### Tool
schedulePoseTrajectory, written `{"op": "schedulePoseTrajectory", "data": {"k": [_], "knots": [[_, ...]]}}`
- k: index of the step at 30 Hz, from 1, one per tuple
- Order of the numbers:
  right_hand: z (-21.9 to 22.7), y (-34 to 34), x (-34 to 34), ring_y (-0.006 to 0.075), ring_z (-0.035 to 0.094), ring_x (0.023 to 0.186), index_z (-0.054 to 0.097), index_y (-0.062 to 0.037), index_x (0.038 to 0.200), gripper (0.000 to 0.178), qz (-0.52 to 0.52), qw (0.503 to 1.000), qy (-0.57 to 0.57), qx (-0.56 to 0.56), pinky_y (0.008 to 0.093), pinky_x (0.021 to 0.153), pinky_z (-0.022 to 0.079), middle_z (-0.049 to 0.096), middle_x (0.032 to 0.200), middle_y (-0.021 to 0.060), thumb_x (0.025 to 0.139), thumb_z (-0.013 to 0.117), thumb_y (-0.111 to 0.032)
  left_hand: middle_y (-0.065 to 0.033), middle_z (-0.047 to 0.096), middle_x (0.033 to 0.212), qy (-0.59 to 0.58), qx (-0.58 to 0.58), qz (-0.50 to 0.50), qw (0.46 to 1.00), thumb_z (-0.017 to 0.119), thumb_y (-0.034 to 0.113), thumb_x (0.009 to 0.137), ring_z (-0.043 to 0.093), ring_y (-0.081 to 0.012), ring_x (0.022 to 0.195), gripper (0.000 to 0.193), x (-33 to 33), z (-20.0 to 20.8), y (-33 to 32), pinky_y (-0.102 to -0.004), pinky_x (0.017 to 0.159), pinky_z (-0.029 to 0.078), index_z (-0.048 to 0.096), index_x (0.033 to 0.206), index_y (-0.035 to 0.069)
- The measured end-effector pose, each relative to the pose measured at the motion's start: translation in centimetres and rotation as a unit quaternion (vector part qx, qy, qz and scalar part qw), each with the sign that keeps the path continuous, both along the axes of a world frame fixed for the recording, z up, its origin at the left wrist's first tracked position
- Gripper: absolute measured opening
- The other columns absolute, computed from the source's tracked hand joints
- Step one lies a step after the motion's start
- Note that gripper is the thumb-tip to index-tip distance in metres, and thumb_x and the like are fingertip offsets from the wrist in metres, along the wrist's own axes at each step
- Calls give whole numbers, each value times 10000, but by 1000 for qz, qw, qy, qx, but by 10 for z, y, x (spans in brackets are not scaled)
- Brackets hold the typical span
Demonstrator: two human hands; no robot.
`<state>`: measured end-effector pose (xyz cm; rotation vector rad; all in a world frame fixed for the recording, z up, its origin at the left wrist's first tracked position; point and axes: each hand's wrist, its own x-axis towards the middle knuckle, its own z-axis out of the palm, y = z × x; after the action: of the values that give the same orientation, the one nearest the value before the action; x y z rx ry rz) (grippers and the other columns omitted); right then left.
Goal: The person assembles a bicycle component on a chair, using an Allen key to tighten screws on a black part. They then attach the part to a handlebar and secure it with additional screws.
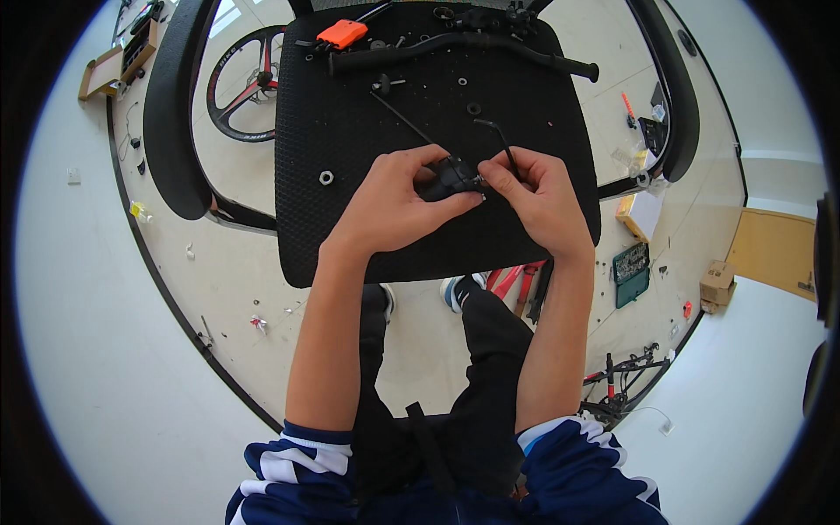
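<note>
Above the chair seat, my left hand is closed around a small black bicycle part, its exact kind unclear. A thin dark rod or cable runs from beside it toward the upper left. My right hand pinches at a small silver bolt-like end on the part's right side. A black L-shaped hex key sticks up from between my right fingers. To the left of my left hand, a silver nut lies on the seat.
A black handlebar lies across the seat's far end, beside an orange tool and several small parts. Armrests flank the seat. On the floor are a three-spoke wheel, a green tool case and a cardboard box.
</note>
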<state>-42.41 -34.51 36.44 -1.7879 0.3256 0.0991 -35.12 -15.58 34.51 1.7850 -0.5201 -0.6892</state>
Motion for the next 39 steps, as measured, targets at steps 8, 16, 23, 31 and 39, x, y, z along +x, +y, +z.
{"op": "schedulePoseTrajectory", "data": {"k": [8,16,23,31,39], "knots": [[6,0,-1,6,365,600,688,9,915,122,10,999,-21,29,199,544,294,529,705,-57,919,707,-112,-46,653,672,-23,-27,16,999,807,218,795,575,-72,571,323,-1,-4,-2,-228,516,394,661,973,-8],[0,3,3,0,342,599,676,13,964,155,4,1000,15,-23,193,541,266,446,681,-78,907,728,-121,-131,653,716,-50,-21,24,998,794,286,785,626,-182,612,400,0,-6,-1,-294,558,467,685,959,-57],[4,3,3,15,331,600,671,15,921,153,-23,999,-18,26,202,546,272,437,665,-80,899,740,-119,-118,646,677,-48,-23,32,998,794,279,785,603,-173,578,383,1,-5,-2,-290,539,451,677,948,-48],[-4,6,1,15,329,604,666,15,946,173,-14,997,-58,43,198,566,288,428,665,-83,889,751,-125,-58,638,709,-66,-9,25,997,812,208,800,583,-93,629,309,1,-10,0,-246,545,396,654,949,-12],[-6,7,4,6,350,596,670,-1,940,174,-24,999,8,27,194,543,275,464,670,-80,922,736,-161,-59,647,740,-68,4,23,997,808,212,806,596,-104,655,303,0,-8,-2,-253,561,418,664,961,-6]]}}
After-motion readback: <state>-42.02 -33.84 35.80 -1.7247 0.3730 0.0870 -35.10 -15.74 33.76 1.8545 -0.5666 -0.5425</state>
